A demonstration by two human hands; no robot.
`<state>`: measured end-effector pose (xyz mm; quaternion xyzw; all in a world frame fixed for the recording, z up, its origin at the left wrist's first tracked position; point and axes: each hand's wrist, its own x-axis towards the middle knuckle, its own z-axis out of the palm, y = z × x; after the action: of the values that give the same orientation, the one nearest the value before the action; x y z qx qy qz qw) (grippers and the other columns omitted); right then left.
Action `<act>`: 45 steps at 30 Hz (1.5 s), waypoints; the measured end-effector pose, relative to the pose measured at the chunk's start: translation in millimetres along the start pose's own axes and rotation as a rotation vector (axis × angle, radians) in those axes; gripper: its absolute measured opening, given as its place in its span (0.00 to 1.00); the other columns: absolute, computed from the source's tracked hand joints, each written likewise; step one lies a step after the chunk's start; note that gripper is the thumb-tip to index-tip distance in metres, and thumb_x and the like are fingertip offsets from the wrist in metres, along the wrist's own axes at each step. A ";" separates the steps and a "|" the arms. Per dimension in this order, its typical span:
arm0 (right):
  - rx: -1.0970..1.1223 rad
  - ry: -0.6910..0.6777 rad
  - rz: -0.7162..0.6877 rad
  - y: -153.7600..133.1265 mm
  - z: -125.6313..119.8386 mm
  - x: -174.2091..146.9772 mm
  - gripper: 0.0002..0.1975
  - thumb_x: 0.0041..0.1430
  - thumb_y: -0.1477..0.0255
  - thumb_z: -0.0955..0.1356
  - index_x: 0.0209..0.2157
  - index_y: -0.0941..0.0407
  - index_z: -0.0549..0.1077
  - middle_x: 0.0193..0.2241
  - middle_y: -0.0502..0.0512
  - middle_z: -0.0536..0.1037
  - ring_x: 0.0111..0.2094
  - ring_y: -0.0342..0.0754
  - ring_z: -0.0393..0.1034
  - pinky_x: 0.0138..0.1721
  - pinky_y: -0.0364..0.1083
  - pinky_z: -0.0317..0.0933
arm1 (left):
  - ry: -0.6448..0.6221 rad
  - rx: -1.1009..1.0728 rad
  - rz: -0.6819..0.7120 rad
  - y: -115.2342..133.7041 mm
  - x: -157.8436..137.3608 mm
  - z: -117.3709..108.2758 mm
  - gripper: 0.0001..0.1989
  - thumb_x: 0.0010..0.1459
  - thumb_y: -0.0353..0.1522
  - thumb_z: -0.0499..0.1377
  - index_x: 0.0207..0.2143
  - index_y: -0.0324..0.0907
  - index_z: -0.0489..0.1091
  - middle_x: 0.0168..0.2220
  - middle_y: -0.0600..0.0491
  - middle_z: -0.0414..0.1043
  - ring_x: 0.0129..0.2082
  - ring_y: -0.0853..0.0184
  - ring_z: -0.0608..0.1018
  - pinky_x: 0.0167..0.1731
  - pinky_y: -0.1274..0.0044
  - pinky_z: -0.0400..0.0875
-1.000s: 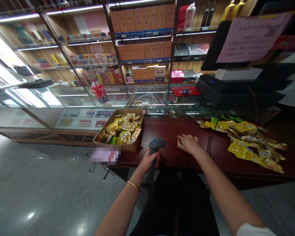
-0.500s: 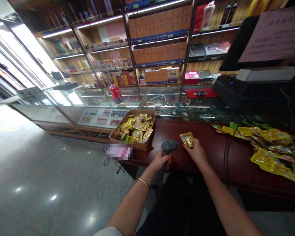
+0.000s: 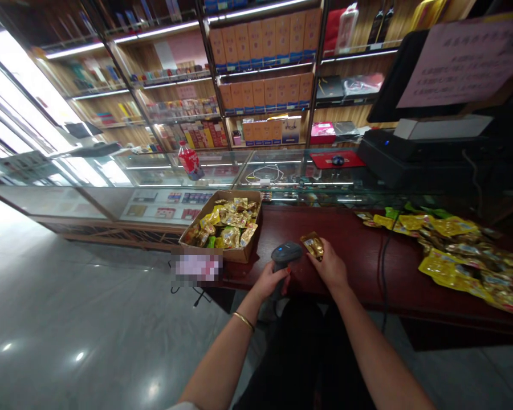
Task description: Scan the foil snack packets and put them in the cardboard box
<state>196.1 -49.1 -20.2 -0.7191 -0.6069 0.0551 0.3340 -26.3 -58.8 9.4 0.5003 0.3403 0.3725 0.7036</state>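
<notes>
A small golden snack packet [image 3: 313, 245] is being pinched in the fingers [image 3: 317, 260] of the right hand [image 3: 330, 267], just above the dark red surface [image 3: 350, 256]. A grey barcode scanner [image 3: 284, 254] is being gripped by the closed fingers of the left hand [image 3: 270, 281], its head lying just beside the packet, at nine o'clock from it. At ten o'clock from the scanner, a cardboard box [image 3: 239, 253] is being filled with yellow and green packets. More loose packets [image 3: 457, 245] are being kept at three o'clock.
</notes>
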 end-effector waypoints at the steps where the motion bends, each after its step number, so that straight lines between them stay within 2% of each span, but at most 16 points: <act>1: -0.006 -0.004 0.010 -0.4 -0.1 -0.4 0.31 0.63 0.56 0.68 0.63 0.54 0.61 0.58 0.65 0.77 0.51 0.62 0.78 0.43 0.54 0.71 | -0.003 0.003 -0.001 0.9 -0.1 0.2 0.24 0.50 0.50 0.68 0.34 0.40 0.67 0.17 0.59 0.69 0.11 0.72 0.69 0.12 0.81 0.61; 7: -0.037 -0.029 0.062 0.4 -1.2 0.3 0.33 0.63 0.55 0.67 0.64 0.55 0.60 0.58 0.67 0.76 0.52 0.64 0.77 0.43 0.53 0.71 | -0.027 0.027 0.004 6.4 -1.1 2.4 0.23 0.50 0.50 0.68 0.32 0.41 0.67 0.16 0.58 0.69 0.11 0.71 0.69 0.12 0.81 0.61; 13: 0.001 -0.008 0.053 2.2 0.3 0.9 0.32 0.62 0.55 0.68 0.63 0.53 0.62 0.56 0.64 0.77 0.49 0.61 0.78 0.41 0.52 0.70 | -0.019 0.025 0.016 1.9 0.4 2.0 0.23 0.51 0.50 0.67 0.31 0.41 0.67 0.15 0.59 0.67 0.10 0.72 0.68 0.12 0.81 0.60; 16: 0.062 -0.011 0.121 3.7 2.0 4.3 0.35 0.59 0.52 0.69 0.63 0.53 0.62 0.54 0.65 0.79 0.47 0.61 0.79 0.41 0.52 0.69 | 0.001 0.026 0.013 0.6 1.1 2.6 0.23 0.51 0.50 0.67 0.33 0.41 0.66 0.15 0.60 0.68 0.10 0.72 0.68 0.12 0.81 0.61; 19: 0.219 0.064 0.289 10.7 0.3 12.3 0.40 0.54 0.49 0.71 0.62 0.55 0.64 0.51 0.66 0.80 0.46 0.61 0.78 0.42 0.52 0.69 | 0.053 0.016 0.018 -0.4 1.2 3.4 0.24 0.51 0.49 0.67 0.37 0.41 0.66 0.16 0.61 0.68 0.11 0.72 0.68 0.12 0.81 0.62; 21: 0.411 0.098 0.396 18.8 -5.0 18.7 0.38 0.51 0.50 0.71 0.59 0.56 0.67 0.49 0.65 0.81 0.45 0.58 0.77 0.40 0.50 0.69 | 0.086 0.012 0.018 -1.8 1.3 3.3 0.24 0.52 0.48 0.67 0.39 0.41 0.65 0.17 0.61 0.69 0.11 0.72 0.69 0.12 0.81 0.63; 25: 0.783 -0.072 0.567 26.2 -25.1 33.2 0.33 0.46 0.59 0.72 0.55 0.52 0.70 0.41 0.55 0.82 0.33 0.48 0.76 0.29 0.43 0.65 | 0.092 -0.009 0.016 -5.6 2.8 1.3 0.24 0.52 0.47 0.66 0.42 0.42 0.64 0.18 0.62 0.69 0.11 0.72 0.69 0.12 0.81 0.64; 27: 0.853 -0.147 0.555 11.9 -34.7 46.4 0.32 0.45 0.63 0.74 0.54 0.51 0.71 0.38 0.52 0.81 0.30 0.45 0.74 0.26 0.41 0.64 | 0.093 -0.026 0.014 -6.4 4.0 0.2 0.24 0.52 0.47 0.66 0.42 0.42 0.64 0.18 0.62 0.69 0.11 0.72 0.69 0.12 0.81 0.64; 29: 0.889 -0.215 0.438 -20.5 -39.2 67.7 0.30 0.46 0.65 0.75 0.53 0.51 0.72 0.37 0.51 0.82 0.29 0.45 0.73 0.25 0.40 0.63 | 0.100 -0.040 0.009 -6.0 4.8 -0.7 0.24 0.51 0.47 0.66 0.42 0.42 0.65 0.18 0.62 0.69 0.11 0.72 0.69 0.12 0.81 0.64; 32: 0.939 -0.341 0.212 -93.1 -33.1 113.1 0.28 0.47 0.66 0.77 0.52 0.53 0.73 0.39 0.52 0.82 0.30 0.44 0.74 0.24 0.39 0.63 | 0.116 -0.056 -0.002 -4.2 4.4 -2.5 0.27 0.51 0.48 0.67 0.44 0.41 0.65 0.18 0.62 0.69 0.11 0.71 0.68 0.12 0.81 0.64; 34: 0.953 -0.426 0.118 -140.2 -22.6 145.6 0.29 0.52 0.65 0.76 0.56 0.52 0.70 0.39 0.53 0.83 0.31 0.45 0.76 0.27 0.40 0.67 | 0.128 -0.059 -0.017 -3.6 3.8 -4.4 0.28 0.50 0.49 0.68 0.45 0.41 0.65 0.18 0.61 0.70 0.11 0.71 0.69 0.12 0.80 0.64; 37: 0.731 -0.388 0.103 -174.8 -6.9 179.9 0.30 0.60 0.60 0.72 0.62 0.49 0.65 0.45 0.54 0.82 0.37 0.47 0.78 0.35 0.45 0.74 | 0.137 -0.052 -0.035 -5.4 4.2 -8.0 0.29 0.49 0.50 0.68 0.44 0.41 0.64 0.19 0.61 0.71 0.11 0.71 0.69 0.12 0.80 0.64; 39: 0.557 -0.297 0.152 -163.5 -2.3 185.9 0.28 0.61 0.61 0.71 0.61 0.52 0.68 0.49 0.57 0.80 0.44 0.50 0.78 0.45 0.50 0.74 | 0.136 -0.051 -0.040 -8.1 5.7 -10.0 0.30 0.49 0.51 0.68 0.44 0.42 0.64 0.19 0.61 0.71 0.11 0.71 0.69 0.11 0.80 0.64; 41: 0.437 -0.209 0.208 -126.8 -5.6 179.0 0.25 0.62 0.66 0.70 0.59 0.57 0.70 0.55 0.64 0.77 0.56 0.57 0.72 0.58 0.56 0.66 | 0.128 -0.057 -0.035 -11.0 7.5 -11.2 0.30 0.49 0.51 0.68 0.43 0.42 0.63 0.19 0.61 0.71 0.11 0.71 0.69 0.10 0.81 0.63; 43: 0.310 -0.109 0.276 -72.9 -16.1 165.8 0.26 0.63 0.68 0.67 0.61 0.60 0.68 0.62 0.72 0.69 0.67 0.63 0.59 0.67 0.64 0.51 | 0.118 -0.065 -0.023 -13.1 9.1 -11.6 0.29 0.50 0.51 0.68 0.43 0.42 0.63 0.19 0.61 0.71 0.11 0.71 0.70 0.10 0.81 0.63; 45: 0.165 0.001 0.349 -12.3 -29.2 153.5 0.30 0.64 0.69 0.64 0.65 0.63 0.62 0.70 0.76 0.54 0.73 0.68 0.38 0.68 0.72 0.35 | 0.113 -0.070 -0.017 -13.6 9.9 -11.4 0.27 0.51 0.50 0.67 0.43 0.42 0.64 0.19 0.61 0.71 0.11 0.71 0.70 0.10 0.81 0.63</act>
<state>239.4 78.9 59.0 -0.7835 -0.4664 0.1616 0.3775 -28.7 -48.1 -7.7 0.4507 0.3705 0.4056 0.7036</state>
